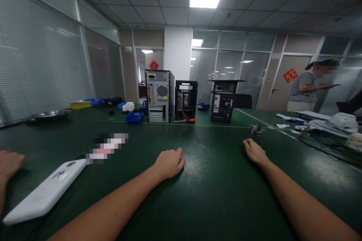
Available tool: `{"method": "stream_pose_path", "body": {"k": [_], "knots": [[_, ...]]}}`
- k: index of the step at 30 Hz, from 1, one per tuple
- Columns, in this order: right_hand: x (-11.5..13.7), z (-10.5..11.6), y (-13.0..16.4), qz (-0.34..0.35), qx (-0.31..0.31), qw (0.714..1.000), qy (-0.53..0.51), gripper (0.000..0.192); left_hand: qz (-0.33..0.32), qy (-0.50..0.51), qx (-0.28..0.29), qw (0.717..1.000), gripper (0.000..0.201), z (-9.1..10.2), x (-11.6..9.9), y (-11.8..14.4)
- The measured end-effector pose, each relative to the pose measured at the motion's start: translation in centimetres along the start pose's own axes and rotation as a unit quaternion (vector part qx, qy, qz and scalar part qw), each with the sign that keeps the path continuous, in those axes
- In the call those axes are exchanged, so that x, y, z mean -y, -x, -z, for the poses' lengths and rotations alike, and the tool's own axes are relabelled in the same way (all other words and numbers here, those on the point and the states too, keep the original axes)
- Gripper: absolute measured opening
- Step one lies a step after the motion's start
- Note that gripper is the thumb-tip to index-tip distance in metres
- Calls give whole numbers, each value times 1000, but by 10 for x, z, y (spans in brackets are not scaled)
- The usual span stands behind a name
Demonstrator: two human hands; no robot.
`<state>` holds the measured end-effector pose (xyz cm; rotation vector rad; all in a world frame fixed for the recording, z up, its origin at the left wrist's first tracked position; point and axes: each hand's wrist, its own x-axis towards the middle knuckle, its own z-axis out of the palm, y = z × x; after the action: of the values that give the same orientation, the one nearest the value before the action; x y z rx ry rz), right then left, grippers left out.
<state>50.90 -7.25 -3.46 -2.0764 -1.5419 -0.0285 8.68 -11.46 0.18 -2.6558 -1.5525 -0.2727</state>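
Note:
My left hand (169, 162) rests on the green table (215, 199), its fingers curled into a loose fist. Further right, my right hand (254, 152) also lies curled on the tabletop. Nothing shows in either hand. Beyond them stand three computer cases: a tall grey and black one (159, 96), a narrower black one (186, 99) with an open frame, and another black one (223, 101) with a flat panel on top. A red-handled screwdriver (189, 120) lies before the middle case, well away from both hands.
Another person's hand (9, 163) is at the left edge, near a flat white object (46, 192). A blue tray (134, 118) and metal dish (49, 115) sit farther back. Small metal parts (256, 130) and cables (325, 145) lie right. A person (304, 86) stands behind.

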Motion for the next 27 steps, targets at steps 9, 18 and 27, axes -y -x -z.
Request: {"method": "stream_pose_path", "body": {"k": [9, 18, 27], "knots": [[1, 6, 0, 21, -52, 998, -8, 41, -19, -1, 0, 1000, 28, -2, 3, -1], [-13, 70, 4, 66, -119, 991, -11, 40, -37, -1, 0, 999, 29, -2, 6, -3], [-49, 63, 0, 33, -36, 999, 2, 42, -36, -15, 9, 999, 33, -2, 5, -2]]}}
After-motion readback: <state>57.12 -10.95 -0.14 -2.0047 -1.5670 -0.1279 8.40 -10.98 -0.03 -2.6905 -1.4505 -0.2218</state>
